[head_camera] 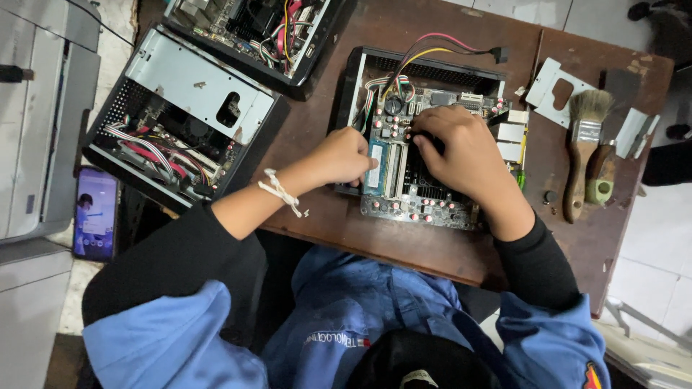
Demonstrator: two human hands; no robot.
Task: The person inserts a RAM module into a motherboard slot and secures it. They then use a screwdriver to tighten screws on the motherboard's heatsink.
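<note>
A small green motherboard [422,205] lies in a black open case [360,65] on a brown wooden table [404,245]. My left hand [342,157] rests at the board's left edge, with fingertips touching the blue memory stick [375,167] in its slot. My right hand [461,148] presses down on the middle of the board, covering the part beneath; what the fingers hold is hidden. Coloured wires [425,47] run from the board over the case's far wall. A white string bracelet [281,193] circles my left wrist.
Two other opened computer cases stand at left [180,108] and top [252,29]. A paintbrush [582,144], a second brush handle [600,180] and a metal bracket [551,90] lie at the table's right. A lit phone [95,214] lies left, beside a grey machine [43,115].
</note>
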